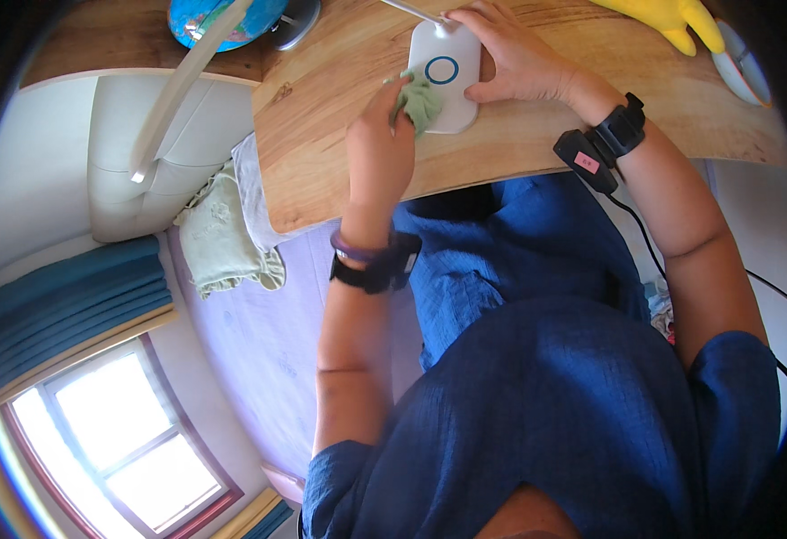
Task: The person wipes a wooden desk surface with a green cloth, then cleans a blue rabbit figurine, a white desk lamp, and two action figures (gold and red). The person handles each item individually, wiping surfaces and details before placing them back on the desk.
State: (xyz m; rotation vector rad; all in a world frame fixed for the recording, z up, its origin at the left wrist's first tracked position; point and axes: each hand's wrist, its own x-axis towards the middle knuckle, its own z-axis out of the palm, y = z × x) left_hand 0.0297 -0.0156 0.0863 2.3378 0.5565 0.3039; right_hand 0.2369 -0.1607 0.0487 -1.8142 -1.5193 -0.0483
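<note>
My left hand (381, 138) holds a crumpled light green cloth (420, 101) against the left side of a white desk lamp base (457, 111). The base is flat with rounded corners and bears a blue ring (441, 70). My right hand (518, 60) grips the base along its right side, thumb on the near right edge and fingers at the far end by the thin white stem (414, 12). The stem runs out of the top of the picture. Under the base lies a wood-grain desk top (326, 135).
A long white lamp bar (188, 87) hangs over the left side, near a globe (222, 23). At the far right are a yellow plush toy (663, 17) and a white oval object (740, 64). A bed with a lilac cover (252, 350) and a ruffled pillow (222, 232) adjoins the desk.
</note>
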